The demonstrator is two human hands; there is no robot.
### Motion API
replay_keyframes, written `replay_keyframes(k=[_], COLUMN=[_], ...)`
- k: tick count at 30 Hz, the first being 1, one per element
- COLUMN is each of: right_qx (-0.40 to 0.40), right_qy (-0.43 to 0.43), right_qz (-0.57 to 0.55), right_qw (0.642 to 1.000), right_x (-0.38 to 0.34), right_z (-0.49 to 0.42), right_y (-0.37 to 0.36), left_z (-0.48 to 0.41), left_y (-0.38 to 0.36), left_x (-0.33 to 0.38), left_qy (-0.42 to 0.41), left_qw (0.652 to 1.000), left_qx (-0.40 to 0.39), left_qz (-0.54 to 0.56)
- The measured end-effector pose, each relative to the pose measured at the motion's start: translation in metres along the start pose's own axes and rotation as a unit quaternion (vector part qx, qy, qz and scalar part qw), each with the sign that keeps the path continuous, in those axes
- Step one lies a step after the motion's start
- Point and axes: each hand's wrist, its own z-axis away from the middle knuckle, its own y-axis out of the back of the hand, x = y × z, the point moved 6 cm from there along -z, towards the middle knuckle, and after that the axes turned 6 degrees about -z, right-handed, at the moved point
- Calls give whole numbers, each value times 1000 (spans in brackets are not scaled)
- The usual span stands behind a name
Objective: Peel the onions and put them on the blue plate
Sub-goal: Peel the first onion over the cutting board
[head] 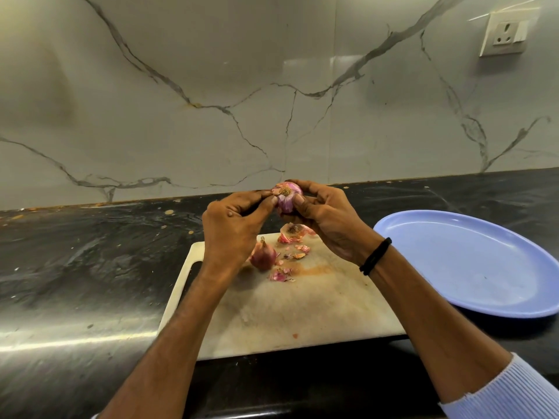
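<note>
A partly peeled purple onion point(286, 198) is held up above the white cutting board point(302, 309), root end toward me. My right hand point(328, 220) cups it from the right and below. My left hand point(234, 229) pinches the skin at its top left with thumb and fingertips. A second onion point(262, 256), still in its reddish skin, lies on the board under my left hand. Loose peel pieces point(292, 232) are scattered on the board around it. The blue plate point(472, 264) sits on the counter to the right with nothing on it.
The board lies on a black counter point(90, 267) with specks and streaks on it. A marble-look wall point(272, 86) rises behind, with a socket point(505, 33) at the upper right. The plate's left rim is close to the board's right edge.
</note>
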Motion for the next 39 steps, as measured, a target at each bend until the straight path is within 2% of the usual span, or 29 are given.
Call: replay_keyframes(k=[10,15,19,22,31,39], right_qx=[-11,-19,-11,-14,-7,-22], right_qy=[-6,4,18,25,42,37], right_qz=[50,50,57,88,217,196], right_qw=[999,999,998,996,975,980], right_x=[5,4,1,0,-3,-3], right_z=[0,1,2,2,5,9], right_y=[-5,-7,-2,-3,-5,-9], left_z=[0,0,-2,-2,2,5], left_y=[2,7,2,0,-6,-11], left_x=[-5,-6,-1,2,3,6], left_qy=[-34,2,-45,-102,-173,-197], left_qw=[994,998,999,991,965,947], left_qx=[35,40,1,-24,-47,-39], left_qz=[-98,-39,-30,-89,-191,-250])
